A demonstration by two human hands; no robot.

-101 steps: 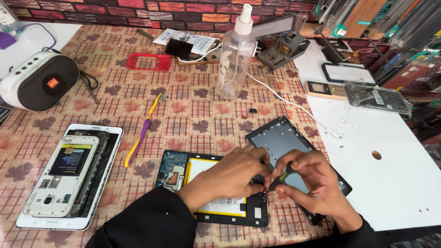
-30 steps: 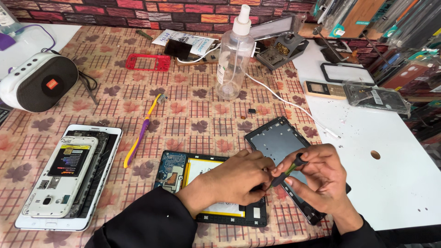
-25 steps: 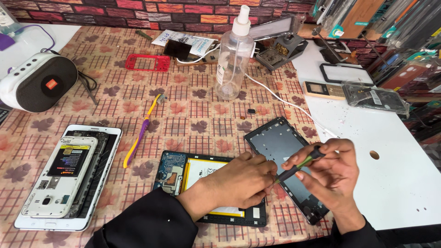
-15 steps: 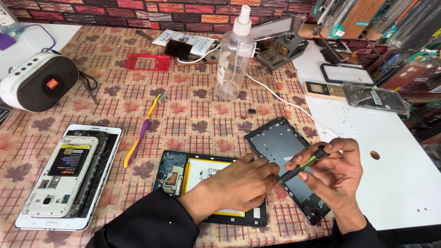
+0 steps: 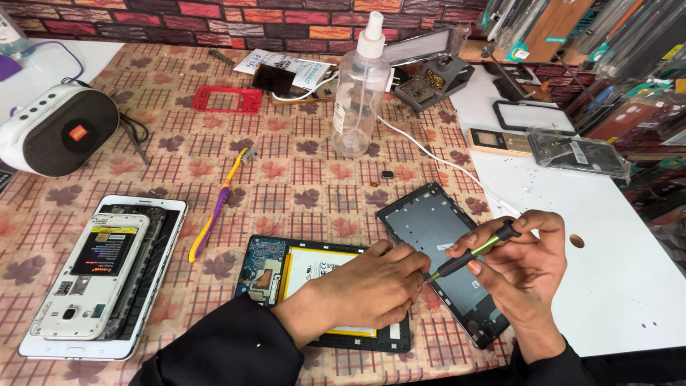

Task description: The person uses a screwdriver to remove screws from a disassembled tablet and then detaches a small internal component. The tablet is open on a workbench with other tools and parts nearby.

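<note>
Two hands work low in the frame: the left hand (image 5: 375, 289) presses flat on one opened tablet (image 5: 286, 271), the right hand (image 5: 525, 268) pinches one screwdriver (image 5: 468, 254) over one dark back cover (image 5: 443, 250) near the worktop (image 5: 300, 179) edge.

Two opened tablets (image 5: 321, 286) (image 5: 100, 275), one spray bottle (image 5: 359, 96).

A clear spray bottle (image 5: 361, 89) stands on the counter (image 5: 286, 179). A round white speaker (image 5: 57, 130) sits far left. A yellow and purple toothbrush (image 5: 216, 204) lies near an open white phone (image 5: 100, 275). A red phone frame (image 5: 227, 99) lies near the brick wall (image 5: 214, 18).
</note>
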